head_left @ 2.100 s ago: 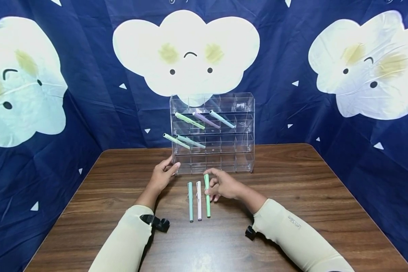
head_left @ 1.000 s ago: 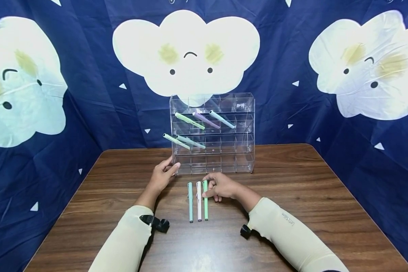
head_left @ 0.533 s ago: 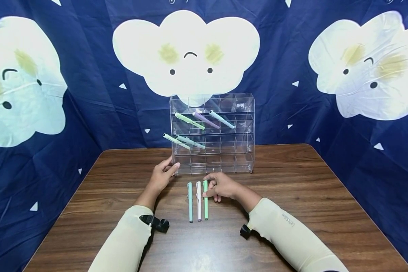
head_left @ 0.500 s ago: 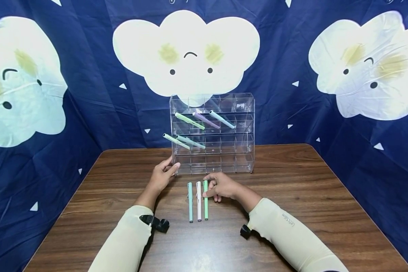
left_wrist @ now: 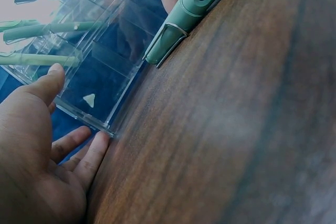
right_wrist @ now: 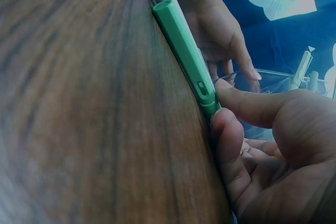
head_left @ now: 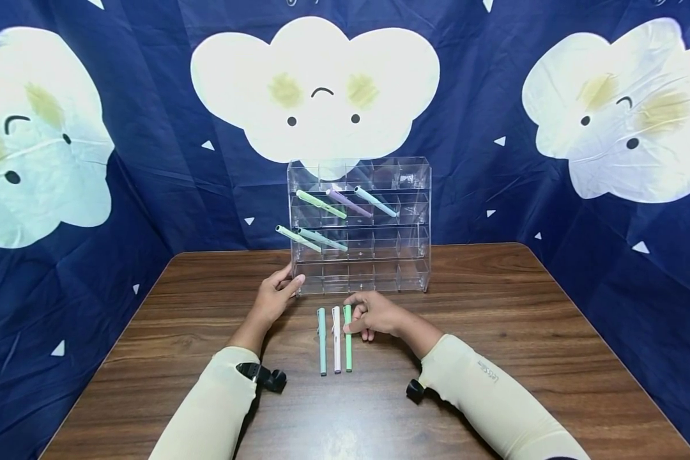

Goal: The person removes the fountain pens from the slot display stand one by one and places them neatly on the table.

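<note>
My right hand (head_left: 374, 316) pinches a bright green pen (head_left: 348, 351) between thumb and index finger near its clip end; the right wrist view shows the green pen (right_wrist: 181, 51) low along the tabletop. To its left lie a pale pink pen (head_left: 337, 348) and a teal pen (head_left: 322, 345), roughly parallel. My left hand (head_left: 273, 299) holds the lower left corner of a clear acrylic display rack (head_left: 361, 281), thumb in front and other fingers at its side. In the left wrist view, the left hand (left_wrist: 37, 145) is around that corner.
Several pens sit slanted in the rack: green (head_left: 321, 204), purple (head_left: 349, 203) and light blue (head_left: 375, 201) in the second tier, pale green (head_left: 298, 238) and teal (head_left: 322, 239) below. The wooden table (head_left: 494, 306) meets a blue cloud-print curtain (head_left: 471, 217) behind the rack.
Since the earliest frame, my right hand has shifted slightly left and nearer with the green pen, which now lies closer to the pink one. The left hand and rack stay put.
</note>
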`<control>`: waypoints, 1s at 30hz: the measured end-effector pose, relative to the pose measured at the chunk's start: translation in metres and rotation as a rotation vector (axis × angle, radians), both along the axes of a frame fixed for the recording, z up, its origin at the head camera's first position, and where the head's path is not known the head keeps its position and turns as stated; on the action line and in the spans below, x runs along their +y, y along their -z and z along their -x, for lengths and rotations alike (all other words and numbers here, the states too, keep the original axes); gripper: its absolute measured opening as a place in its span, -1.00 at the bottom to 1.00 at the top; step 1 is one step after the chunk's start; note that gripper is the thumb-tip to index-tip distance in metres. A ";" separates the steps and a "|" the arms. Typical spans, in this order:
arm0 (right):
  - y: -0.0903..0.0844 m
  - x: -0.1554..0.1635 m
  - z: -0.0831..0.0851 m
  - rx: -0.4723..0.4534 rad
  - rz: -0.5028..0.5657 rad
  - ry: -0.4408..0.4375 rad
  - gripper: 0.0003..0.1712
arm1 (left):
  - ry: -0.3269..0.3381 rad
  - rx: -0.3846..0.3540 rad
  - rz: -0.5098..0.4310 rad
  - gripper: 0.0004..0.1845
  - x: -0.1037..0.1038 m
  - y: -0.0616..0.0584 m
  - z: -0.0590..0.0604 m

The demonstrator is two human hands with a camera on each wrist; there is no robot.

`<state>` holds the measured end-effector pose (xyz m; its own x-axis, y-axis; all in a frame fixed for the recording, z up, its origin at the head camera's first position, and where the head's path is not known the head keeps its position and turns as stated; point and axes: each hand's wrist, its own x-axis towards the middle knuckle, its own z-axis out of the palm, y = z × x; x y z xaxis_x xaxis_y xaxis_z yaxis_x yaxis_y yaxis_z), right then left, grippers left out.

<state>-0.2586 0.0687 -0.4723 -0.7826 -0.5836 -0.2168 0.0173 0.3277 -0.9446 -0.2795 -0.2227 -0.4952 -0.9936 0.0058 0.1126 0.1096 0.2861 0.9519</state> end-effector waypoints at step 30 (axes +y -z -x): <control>-0.036 0.004 0.007 -0.029 -0.006 0.011 -0.33 | -0.013 -0.007 0.027 -0.34 0.001 -0.002 0.002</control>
<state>-0.2660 0.0724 -0.4366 -0.7822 -0.5735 -0.2433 0.0486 0.3332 -0.9416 -0.2812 -0.2221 -0.4931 -0.9944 -0.0043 0.1052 0.0986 0.3126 0.9448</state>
